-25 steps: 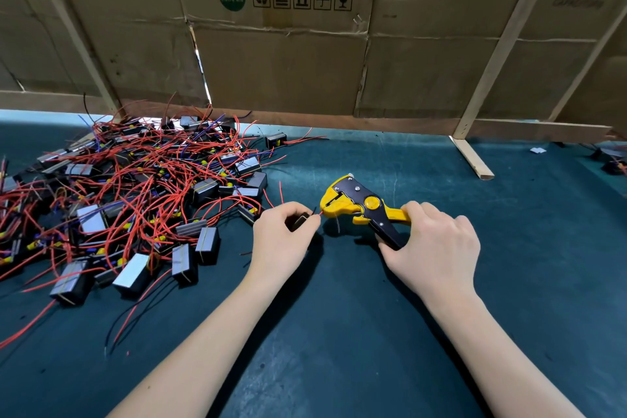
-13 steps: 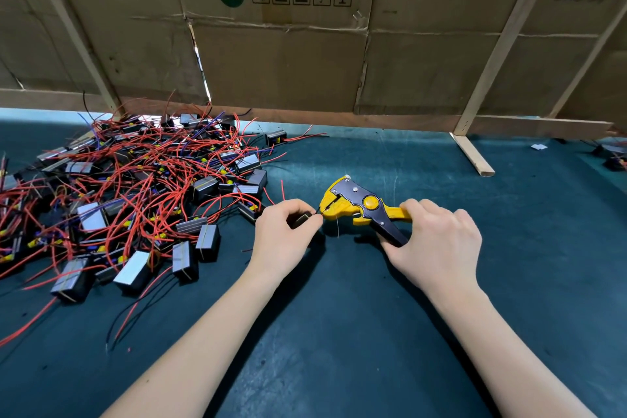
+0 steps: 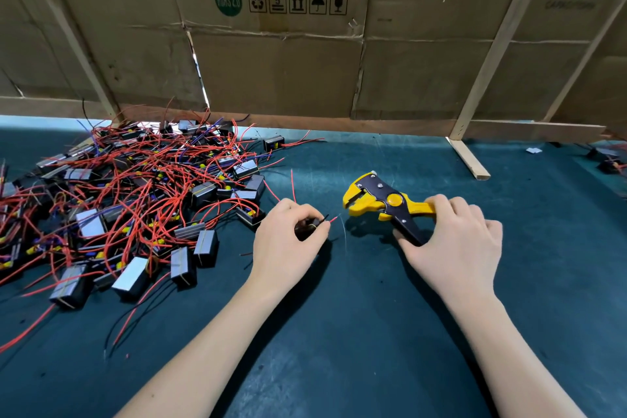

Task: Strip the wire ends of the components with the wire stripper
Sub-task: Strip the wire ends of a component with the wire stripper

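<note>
Counter [image 3: 339,332], far-left: I log the component heap [image 3: 135,200]. Centre: right hand [image 3: 451,241] grips wire stripper [image 3: 383,205]; left hand [image 3: 288,241] pinches component [image 3: 307,226], red wire end [image 3: 333,219] just beside the tool's mouth. Risk: misaligned feed nicks strands.

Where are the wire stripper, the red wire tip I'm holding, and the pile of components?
wire stripper [image 3: 380,202], head view, on its black plate.
red wire tip [image 3: 333,219], head view, on its free end.
pile of components [image 3: 135,200], head view, mid-heap.

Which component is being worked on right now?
The component pinched in the left hand, its wire ends pointing at the stripper; the others lie in the pile.
</note>
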